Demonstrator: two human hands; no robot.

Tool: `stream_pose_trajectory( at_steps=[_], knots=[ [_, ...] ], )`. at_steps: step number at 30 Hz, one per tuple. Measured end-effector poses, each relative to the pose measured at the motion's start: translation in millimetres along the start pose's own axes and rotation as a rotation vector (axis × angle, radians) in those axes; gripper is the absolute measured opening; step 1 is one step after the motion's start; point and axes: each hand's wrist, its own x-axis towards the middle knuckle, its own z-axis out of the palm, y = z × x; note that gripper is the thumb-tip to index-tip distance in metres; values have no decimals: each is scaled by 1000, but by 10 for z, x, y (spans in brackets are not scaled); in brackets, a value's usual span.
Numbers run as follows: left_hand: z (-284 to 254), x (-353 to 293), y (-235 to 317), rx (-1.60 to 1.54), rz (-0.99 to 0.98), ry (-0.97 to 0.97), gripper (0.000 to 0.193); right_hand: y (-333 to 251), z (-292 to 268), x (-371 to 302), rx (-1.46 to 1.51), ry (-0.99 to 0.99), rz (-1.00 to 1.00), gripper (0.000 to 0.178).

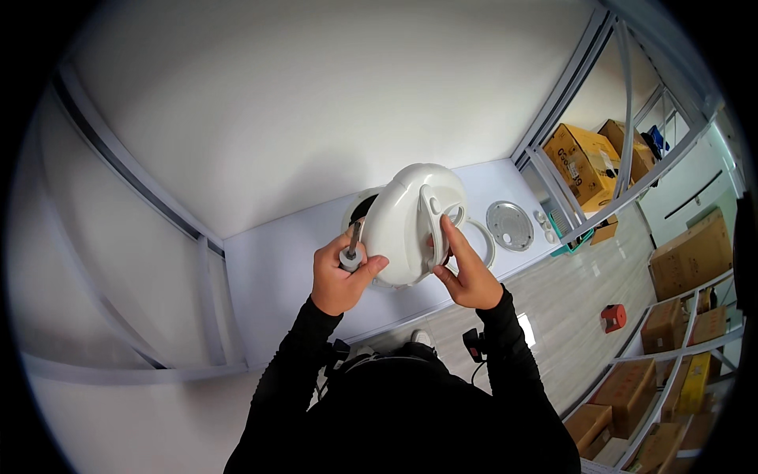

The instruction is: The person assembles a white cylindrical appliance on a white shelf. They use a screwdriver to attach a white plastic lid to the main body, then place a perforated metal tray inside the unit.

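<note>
In the head view, the lid (399,229) is held tilted above the middle of the bench (296,292). The left hand (339,276) grasps the screwdriver (351,257) and steadies the lid's near left side with the thumb; the right hand (474,278) grips the lid at its handle. Risk of slipping: the left hand shares its grip between two items, and the lid's shell looks smooth, so a loosened thumb could let that side drop. Risk of scratching: the screwdriver's shaft stands close beside the shell, and a wrist turn could drive it against the surface. Risk of knocking: the pot (348,208) lies partly hidden behind the lid; whether they touch cannot be told. The ring (492,246) lies just beside the right hand, toward the bench's near edge, and could be pushed off by a sweep of that arm. The disc (517,225) and the cups (545,226) occupy the right end, the cups nearest the edge, with the basket (583,241) beyond it. The wall (332,95) limits movement past the far edge. The widest room for moving lies toward the bench's left edge.
</note>
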Motion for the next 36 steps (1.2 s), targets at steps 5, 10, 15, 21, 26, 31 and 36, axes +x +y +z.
stream_pose_trajectory(
  at_steps=[5,10,15,21,26,31,36],
  knots=[
    [13,33,4,5,30,-3,31,9,51,-32,146,77,135,94],
    [-2,57,-40,30,65,-33,31,69,82,-48,-112,151,69,95],
    [9,71,-28,22,59,-20,30,253,48,-42,-315,422,172,135],
    [42,111,-27,16,68,-31,32,841,149,-53,269,368,162,160],
    [-57,124,-59,92,30,-37,39,690,173,83,498,283,241,160],
    [-168,148,-102,251,141,-7,42,432,386,65,573,397,256,156],
    [-345,98,-170,229,120,78,36,142,760,-2,383,496,258,143]
  ],
)
